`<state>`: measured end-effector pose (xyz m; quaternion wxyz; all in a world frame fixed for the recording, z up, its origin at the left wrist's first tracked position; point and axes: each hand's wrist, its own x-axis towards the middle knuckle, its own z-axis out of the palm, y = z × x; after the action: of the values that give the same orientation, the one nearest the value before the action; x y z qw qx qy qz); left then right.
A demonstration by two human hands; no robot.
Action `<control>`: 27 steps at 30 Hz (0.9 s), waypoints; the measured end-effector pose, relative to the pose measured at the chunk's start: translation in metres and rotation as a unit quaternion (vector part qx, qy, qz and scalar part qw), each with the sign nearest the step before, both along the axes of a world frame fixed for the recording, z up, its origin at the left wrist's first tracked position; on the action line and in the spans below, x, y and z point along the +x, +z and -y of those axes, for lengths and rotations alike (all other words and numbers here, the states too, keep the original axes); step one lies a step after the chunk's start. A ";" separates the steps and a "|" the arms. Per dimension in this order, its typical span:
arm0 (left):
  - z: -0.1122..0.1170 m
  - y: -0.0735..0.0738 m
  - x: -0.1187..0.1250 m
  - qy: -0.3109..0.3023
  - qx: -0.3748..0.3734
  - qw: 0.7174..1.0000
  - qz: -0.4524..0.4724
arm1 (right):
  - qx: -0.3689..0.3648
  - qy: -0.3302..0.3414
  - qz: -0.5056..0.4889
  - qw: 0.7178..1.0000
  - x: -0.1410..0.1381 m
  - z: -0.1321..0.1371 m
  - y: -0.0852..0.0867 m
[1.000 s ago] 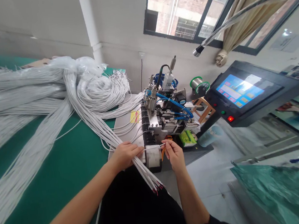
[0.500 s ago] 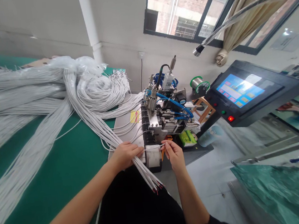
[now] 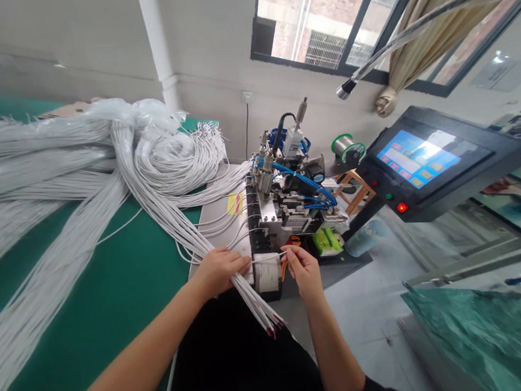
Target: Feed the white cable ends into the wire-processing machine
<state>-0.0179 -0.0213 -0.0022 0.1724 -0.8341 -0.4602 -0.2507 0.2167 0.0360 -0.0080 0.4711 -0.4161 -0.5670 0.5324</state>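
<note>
My left hand (image 3: 219,271) is closed around a bundle of white cables (image 3: 252,302), whose dark and reddish stripped ends hang over my lap. From that hand a single white cable (image 3: 267,258) runs across to my right hand (image 3: 302,266), which pinches its end between thumb and fingers. Just beyond both hands stands a metal machine (image 3: 289,198) with blue air tubes. Several white cables lie side by side along its dark slotted feed strip (image 3: 254,221). A pale block (image 3: 266,272) sits under the single cable.
Heaps of white cables (image 3: 42,182), partly wrapped in clear plastic, cover much of the green table (image 3: 111,288) on the left. A control screen (image 3: 418,155) on an arm stands to the right. Behind the machine is a wire spool (image 3: 347,148); a bendable lamp (image 3: 346,87) hangs above.
</note>
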 end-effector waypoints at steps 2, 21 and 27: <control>0.000 0.000 0.000 0.000 0.000 1.000 0.000 | 0.003 -0.008 0.002 1.000 0.000 0.000 0.001; 0.000 -0.002 -0.001 0.000 0.014 1.000 0.010 | 0.016 0.023 -0.004 1.000 0.001 0.000 -0.002; 0.000 0.002 0.000 0.012 -0.004 1.000 0.029 | 0.028 0.053 0.005 0.998 0.002 -0.001 -0.003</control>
<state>-0.0175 -0.0214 -0.0005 0.1592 -0.8215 -0.4759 -0.2708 0.2190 0.0374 -0.0108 0.4509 -0.3746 -0.6050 0.5388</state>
